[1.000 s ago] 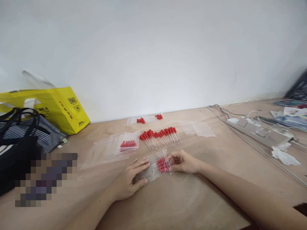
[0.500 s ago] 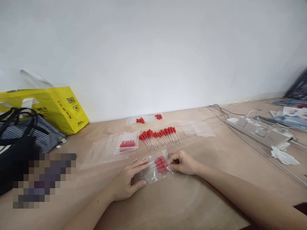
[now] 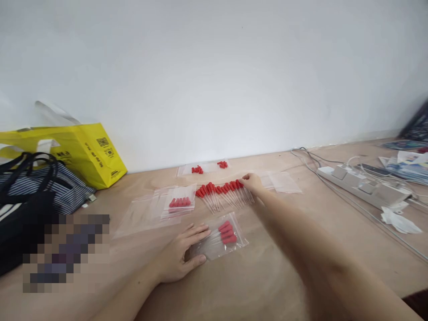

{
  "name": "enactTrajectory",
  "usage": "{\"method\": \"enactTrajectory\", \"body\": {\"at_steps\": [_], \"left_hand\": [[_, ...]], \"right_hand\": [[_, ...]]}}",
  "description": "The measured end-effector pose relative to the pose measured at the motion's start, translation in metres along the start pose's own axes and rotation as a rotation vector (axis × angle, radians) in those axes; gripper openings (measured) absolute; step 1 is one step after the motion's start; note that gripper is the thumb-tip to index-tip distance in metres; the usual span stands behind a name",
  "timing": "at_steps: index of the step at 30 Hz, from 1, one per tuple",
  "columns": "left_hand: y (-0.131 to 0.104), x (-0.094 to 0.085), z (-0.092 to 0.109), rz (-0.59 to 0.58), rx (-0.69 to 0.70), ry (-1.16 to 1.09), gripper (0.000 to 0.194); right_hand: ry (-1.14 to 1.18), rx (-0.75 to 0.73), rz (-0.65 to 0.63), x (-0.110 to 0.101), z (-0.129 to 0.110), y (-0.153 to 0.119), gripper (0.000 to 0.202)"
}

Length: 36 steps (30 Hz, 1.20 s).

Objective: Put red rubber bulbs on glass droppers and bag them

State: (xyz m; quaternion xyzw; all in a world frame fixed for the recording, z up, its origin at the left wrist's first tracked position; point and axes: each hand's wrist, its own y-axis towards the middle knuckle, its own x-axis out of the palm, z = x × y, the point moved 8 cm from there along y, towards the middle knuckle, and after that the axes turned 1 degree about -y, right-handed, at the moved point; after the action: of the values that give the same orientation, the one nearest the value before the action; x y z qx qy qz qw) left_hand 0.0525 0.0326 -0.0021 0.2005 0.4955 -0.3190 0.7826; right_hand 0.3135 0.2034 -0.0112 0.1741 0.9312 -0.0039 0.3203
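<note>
My left hand lies on the table with fingers stretched and thumb apart, pressing on the left end of a clear zip bag. Several droppers with red rubber bulbs lie inside that bag, bulbs toward its right end. Farther back, loose droppers form a row, thin clear tubes pointing toward me. My right hand reaches to the row's right end, its fingertips closed at the last red bulb. A filled zip bag of red-bulbed droppers rests on other bags to the left.
Flat clear bags spread to the left; more bags lie right of the row. Another bag with red bulbs is by the wall. A yellow bag stands at left. A power strip with cables sits at right, near crumpled tissue.
My right hand has left the right edge of the zip bag and moved forward to the dropper row. The left hand stays on the bag, which now lies flatter.
</note>
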Motion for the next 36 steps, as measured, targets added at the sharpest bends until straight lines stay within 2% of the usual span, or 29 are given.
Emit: {"method": "enactTrajectory", "body": {"at_steps": [4, 9, 12, 15, 18, 20, 23, 26, 31, 36], "left_hand": [[-0.001, -0.001, 0.001, -0.020, -0.039, 0.011, 0.052], [-0.002, -0.002, 0.002, -0.013, -0.027, 0.010, 0.053], [-0.002, 0.000, -0.001, -0.004, -0.015, 0.001, 0.053], [-0.003, 0.002, -0.003, 0.010, -0.006, -0.008, 0.052], [-0.004, 0.004, -0.007, 0.019, -0.025, -0.009, 0.056], [-0.004, 0.004, -0.008, 0.028, -0.031, -0.010, 0.058], [-0.003, 0.002, -0.003, 0.025, -0.011, -0.004, 0.056], [-0.002, -0.002, 0.002, 0.014, -0.006, -0.005, 0.053], [-0.003, -0.002, 0.003, -0.010, -0.046, 0.006, 0.054], [-0.002, -0.003, 0.006, -0.010, -0.027, 0.008, 0.052]], "right_hand": [[0.018, 0.070, -0.009, 0.011, 0.003, 0.006, 0.013], [0.111, 0.121, 0.001, 0.010, 0.003, 0.003, 0.009], [0.210, 0.127, 0.026, -0.001, 0.001, -0.003, 0.013], [0.344, 0.087, 0.064, -0.021, -0.002, -0.016, 0.025], [0.474, 0.024, 0.076, -0.039, -0.001, -0.041, 0.032], [0.540, -0.011, 0.063, -0.043, 0.004, -0.062, 0.031], [0.738, -0.035, 0.020, -0.036, 0.011, -0.092, 0.032], [0.831, 0.021, 0.017, -0.025, 0.018, -0.111, 0.031], [0.911, 0.118, -0.001, -0.016, 0.018, -0.117, 0.026], [1.016, 0.196, -0.030, -0.007, 0.023, -0.119, 0.022]]}}
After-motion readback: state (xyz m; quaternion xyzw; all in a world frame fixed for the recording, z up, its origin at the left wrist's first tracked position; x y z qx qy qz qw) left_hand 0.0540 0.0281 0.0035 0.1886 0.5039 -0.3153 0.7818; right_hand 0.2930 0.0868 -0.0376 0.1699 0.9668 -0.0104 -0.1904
